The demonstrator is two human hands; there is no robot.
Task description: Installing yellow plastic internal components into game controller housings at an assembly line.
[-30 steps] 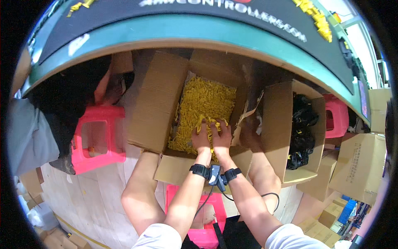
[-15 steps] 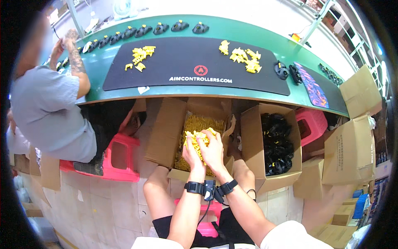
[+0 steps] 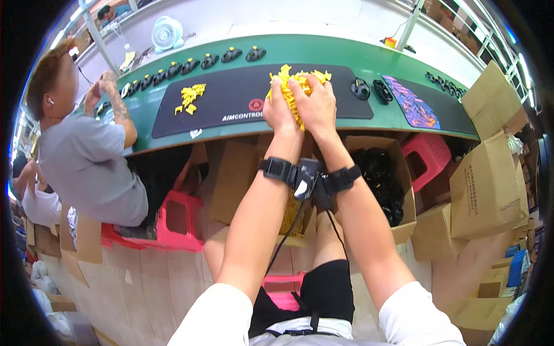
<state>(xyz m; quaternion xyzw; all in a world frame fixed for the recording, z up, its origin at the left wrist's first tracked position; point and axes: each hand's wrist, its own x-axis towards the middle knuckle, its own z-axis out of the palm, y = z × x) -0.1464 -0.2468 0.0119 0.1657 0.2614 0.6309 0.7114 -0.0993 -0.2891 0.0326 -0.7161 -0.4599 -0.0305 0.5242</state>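
Note:
My left hand [image 3: 280,111] and my right hand [image 3: 317,109] are cupped together around a heap of small yellow plastic parts [image 3: 287,76]. They are raised over the black desk mat [image 3: 231,92], toward its right half. Some parts stick out above the fingers and between the palms. Another small pile of yellow parts [image 3: 190,97] lies on the mat's left half. Behind my hands, the pile on the right half is mostly hidden. Beneath my forearms, a cardboard box [image 3: 231,193] with more yellow parts [image 3: 293,218] is partly covered.
Several black shells [image 3: 232,55] with yellow tips line the back of the green table [image 3: 288,46]. Black pieces [image 3: 378,179] fill a box at right. Two black parts, including a round one [image 3: 360,89], sit by a patterned mat [image 3: 411,104]. A co-worker [image 3: 92,155] sits at left.
Both hands have risen from above the yellow-parts box to over the mat, still carrying the heap of yellow parts. The view has tilted up and shifted.

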